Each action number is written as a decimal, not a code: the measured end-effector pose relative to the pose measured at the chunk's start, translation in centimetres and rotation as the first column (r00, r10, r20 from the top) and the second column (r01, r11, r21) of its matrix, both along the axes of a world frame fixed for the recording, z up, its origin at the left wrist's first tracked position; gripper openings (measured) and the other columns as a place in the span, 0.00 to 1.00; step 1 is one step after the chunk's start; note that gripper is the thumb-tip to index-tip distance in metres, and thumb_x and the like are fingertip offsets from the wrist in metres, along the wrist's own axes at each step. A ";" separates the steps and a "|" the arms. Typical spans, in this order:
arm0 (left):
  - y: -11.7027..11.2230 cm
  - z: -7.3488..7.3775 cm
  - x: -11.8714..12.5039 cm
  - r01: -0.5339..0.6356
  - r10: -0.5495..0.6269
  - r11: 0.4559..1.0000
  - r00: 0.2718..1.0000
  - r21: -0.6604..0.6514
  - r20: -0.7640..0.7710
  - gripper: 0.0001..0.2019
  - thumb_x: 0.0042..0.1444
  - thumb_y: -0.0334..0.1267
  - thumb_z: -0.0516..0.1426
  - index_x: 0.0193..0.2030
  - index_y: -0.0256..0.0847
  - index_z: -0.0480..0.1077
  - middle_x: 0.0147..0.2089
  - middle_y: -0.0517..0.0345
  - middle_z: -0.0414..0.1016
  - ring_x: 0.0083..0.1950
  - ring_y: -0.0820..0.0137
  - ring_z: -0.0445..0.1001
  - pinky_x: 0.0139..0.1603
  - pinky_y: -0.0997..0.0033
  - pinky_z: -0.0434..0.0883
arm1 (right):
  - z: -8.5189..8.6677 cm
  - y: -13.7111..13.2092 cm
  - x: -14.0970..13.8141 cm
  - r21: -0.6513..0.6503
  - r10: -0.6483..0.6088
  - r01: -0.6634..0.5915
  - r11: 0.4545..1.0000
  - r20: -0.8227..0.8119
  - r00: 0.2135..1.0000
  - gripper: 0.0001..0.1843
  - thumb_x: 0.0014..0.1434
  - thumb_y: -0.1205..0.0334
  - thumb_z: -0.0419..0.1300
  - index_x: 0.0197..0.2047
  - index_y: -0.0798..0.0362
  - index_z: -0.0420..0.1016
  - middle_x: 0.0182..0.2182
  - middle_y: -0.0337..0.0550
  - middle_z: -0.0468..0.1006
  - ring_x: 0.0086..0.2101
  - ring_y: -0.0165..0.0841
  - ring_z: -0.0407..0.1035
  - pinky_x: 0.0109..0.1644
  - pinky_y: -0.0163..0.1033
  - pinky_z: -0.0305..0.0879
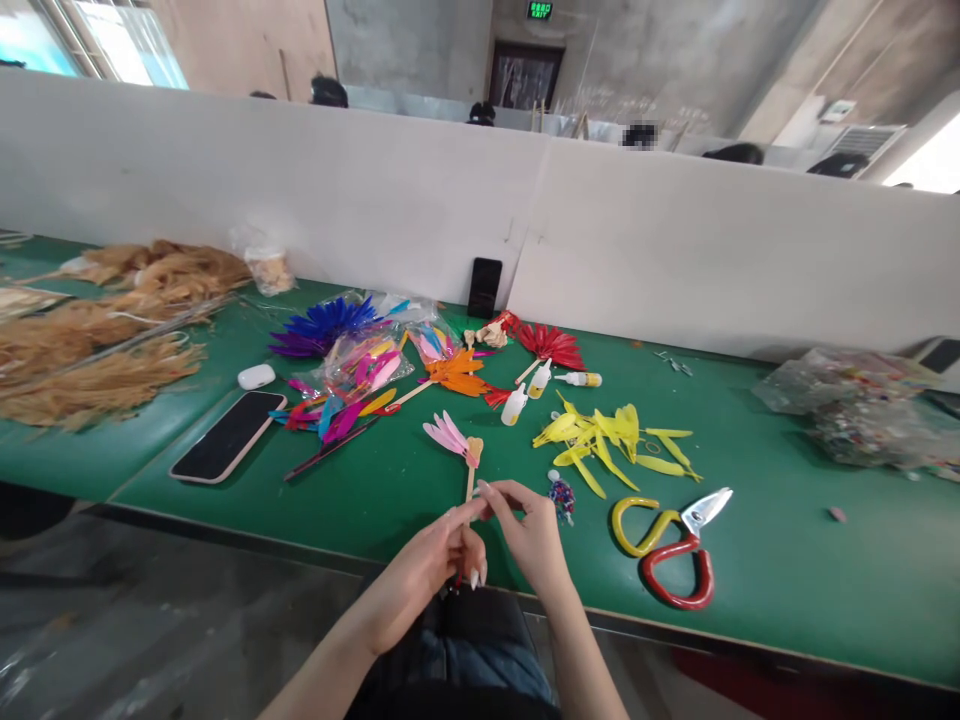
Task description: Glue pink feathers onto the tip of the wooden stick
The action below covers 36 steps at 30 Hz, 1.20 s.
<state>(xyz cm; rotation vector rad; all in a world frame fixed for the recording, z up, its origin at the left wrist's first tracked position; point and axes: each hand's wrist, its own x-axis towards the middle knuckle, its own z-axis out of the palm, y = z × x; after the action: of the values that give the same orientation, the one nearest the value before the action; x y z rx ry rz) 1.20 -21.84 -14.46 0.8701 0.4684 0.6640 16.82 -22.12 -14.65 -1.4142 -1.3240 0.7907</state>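
A small wooden stick (470, 484) with a rounded head stands out above my left hand (439, 550), whose fingers are curled round its lower part. Pale pink feathers (448, 436) fan out to the left from the stick's head. My right hand (529, 530) is in a pinch, its fingertips touching the left index fingertip beside the stick; whatever it may hold is too small to make out. Loose yellow feathers (600, 440) lie beyond my right hand, with a small bundle of coloured beads (561, 497) close to it. Something small and red shows below my left fingers.
Scissors (671, 545) with red and yellow handles lie at right. Small glue bottles (514, 405), an orange feather fan (456, 373), a red fan (551, 345) and blue feathers (326, 325) lie beyond. A phone (229, 437) is at left; a white partition (360, 190) borders the green table.
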 end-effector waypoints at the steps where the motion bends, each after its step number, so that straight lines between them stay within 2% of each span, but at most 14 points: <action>1: 0.2 0.2 -0.2 -0.015 0.015 1.000 0.999 0.017 -0.046 0.25 0.63 0.50 0.44 0.62 0.40 0.59 0.32 0.54 0.65 0.34 0.69 0.63 0.40 0.66 0.60 | 0.1 0.0 0.1 -0.011 0.013 -0.014 1.000 -0.008 1.000 0.14 0.58 0.55 0.56 0.29 0.53 0.77 0.21 0.38 0.77 0.24 0.31 0.72 0.31 0.32 0.67; 4: 0.5 1.1 -0.7 -0.019 0.027 0.999 0.988 0.050 -0.153 0.26 0.64 0.49 0.42 0.62 0.35 0.60 0.32 0.54 0.65 0.34 0.70 0.63 0.41 0.66 0.60 | 0.3 -0.1 -0.1 -0.031 0.013 -0.014 0.999 -0.033 0.999 0.14 0.57 0.55 0.57 0.26 0.54 0.76 0.20 0.38 0.76 0.24 0.30 0.71 0.31 0.32 0.66; 8: 0.2 1.9 -1.3 0.025 -0.010 0.996 0.983 0.081 -0.181 0.32 0.63 0.54 0.35 0.65 0.34 0.53 0.26 0.60 0.62 0.24 0.75 0.56 0.30 0.71 0.58 | 0.9 0.0 -1.1 -0.028 -0.041 0.039 0.999 -0.074 0.996 0.13 0.56 0.54 0.59 0.26 0.54 0.74 0.19 0.38 0.75 0.23 0.30 0.70 0.31 0.33 0.66; 10: -0.3 2.1 -1.6 0.049 -0.012 0.984 0.977 0.173 -0.211 0.33 0.63 0.55 0.35 0.67 0.35 0.48 0.25 0.61 0.63 0.23 0.76 0.55 0.27 0.73 0.56 | 1.5 0.0 -1.5 -0.016 -0.070 0.068 0.998 -0.129 0.989 0.12 0.55 0.54 0.60 0.27 0.54 0.73 0.19 0.37 0.74 0.22 0.29 0.70 0.31 0.33 0.66; 12: -0.9 2.3 -1.7 0.085 0.009 0.946 0.957 0.313 -0.289 0.31 0.63 0.53 0.38 0.68 0.37 0.44 0.26 0.61 0.65 0.24 0.75 0.58 0.27 0.74 0.57 | 2.3 0.0 -1.6 0.006 -0.069 0.071 0.997 -0.203 0.977 0.12 0.55 0.54 0.60 0.27 0.53 0.73 0.18 0.36 0.74 0.22 0.29 0.69 0.30 0.33 0.67; 15: -1.5 2.5 -1.8 0.161 0.098 0.839 0.894 0.519 -0.436 0.28 0.64 0.47 0.42 0.68 0.42 0.41 0.27 0.62 0.65 0.27 0.75 0.62 0.31 0.74 0.60 | 3.4 -0.4 -1.3 0.020 0.008 -0.002 1.000 -0.296 0.955 0.14 0.60 0.54 0.55 0.29 0.53 0.75 0.20 0.38 0.76 0.25 0.29 0.71 0.33 0.33 0.68; 17: -1.6 2.5 -1.8 0.188 0.197 0.740 0.858 0.645 -0.475 0.26 0.65 0.43 0.43 0.68 0.45 0.41 0.28 0.63 0.65 0.27 0.75 0.63 0.32 0.75 0.62 | 4.1 -0.8 -1.0 0.011 0.095 -0.098 0.995 -0.372 0.923 0.15 0.61 0.55 0.53 0.30 0.52 0.77 0.25 0.39 0.78 0.29 0.31 0.73 0.37 0.34 0.69; 20: -1.3 2.4 -1.8 0.210 0.372 0.536 0.811 0.818 -0.452 0.25 0.64 0.42 0.43 0.67 0.49 0.42 0.28 0.65 0.65 0.26 0.75 0.63 0.29 0.76 0.62 | 5.3 -1.8 -0.7 0.031 0.222 -0.233 0.972 -0.452 0.864 0.10 0.60 0.58 0.56 0.35 0.49 0.79 0.34 0.40 0.81 0.38 0.33 0.74 0.45 0.37 0.69; 22: -1.1 2.6 -1.6 0.236 0.480 0.390 0.773 0.890 -0.415 0.26 0.64 0.42 0.45 0.67 0.51 0.42 0.27 0.65 0.65 0.27 0.74 0.64 0.29 0.77 0.62 | 6.0 -2.5 -0.8 0.070 0.260 -0.258 0.964 -0.456 0.851 0.08 0.59 0.62 0.58 0.39 0.47 0.78 0.41 0.41 0.79 0.44 0.35 0.72 0.48 0.38 0.68; 24: -1.0 2.9 -1.3 0.258 0.549 0.284 0.746 0.923 -0.377 0.25 0.64 0.43 0.45 0.67 0.51 0.42 0.27 0.65 0.66 0.27 0.74 0.65 0.28 0.77 0.63 | 6.7 -3.3 -0.9 0.089 0.262 -0.249 0.964 -0.459 0.849 0.09 0.59 0.63 0.58 0.41 0.45 0.78 0.43 0.40 0.79 0.46 0.34 0.71 0.50 0.37 0.68; 28: -1.1 3.9 -0.7 0.276 0.610 0.172 0.724 0.946 -0.323 0.24 0.64 0.46 0.42 0.66 0.49 0.45 0.29 0.63 0.68 0.28 0.73 0.68 0.28 0.76 0.66 | 7.4 -4.5 -1.3 0.067 0.200 -0.191 0.979 -0.452 0.869 0.11 0.61 0.63 0.56 0.44 0.42 0.77 0.43 0.38 0.80 0.45 0.33 0.73 0.50 0.36 0.69; 33: -1.4 4.7 -0.5 0.293 0.653 0.048 0.714 0.955 -0.252 0.25 0.64 0.48 0.41 0.67 0.50 0.44 0.27 0.62 0.68 0.28 0.72 0.69 0.29 0.75 0.68 | 7.9 -5.3 -1.3 0.086 0.118 -0.095 0.992 -0.324 0.939 0.11 0.61 0.64 0.55 0.42 0.42 0.77 0.41 0.37 0.80 0.43 0.33 0.74 0.46 0.34 0.71; 36: -1.6 4.9 -0.6 0.282 0.639 0.011 0.736 0.959 -0.224 0.26 0.64 0.50 0.41 0.67 0.51 0.44 0.27 0.62 0.68 0.28 0.71 0.70 0.32 0.73 0.70 | 7.8 -5.6 -1.2 0.105 0.030 0.001 0.994 -0.296 0.955 0.11 0.63 0.63 0.53 0.39 0.46 0.77 0.38 0.38 0.81 0.39 0.32 0.75 0.42 0.32 0.71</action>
<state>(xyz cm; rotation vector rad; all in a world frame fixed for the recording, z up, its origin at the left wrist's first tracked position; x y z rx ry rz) 0.59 -23.45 -9.54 2.6328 0.7543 0.9615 15.57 -27.74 -6.83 -1.1528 -1.1258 0.8927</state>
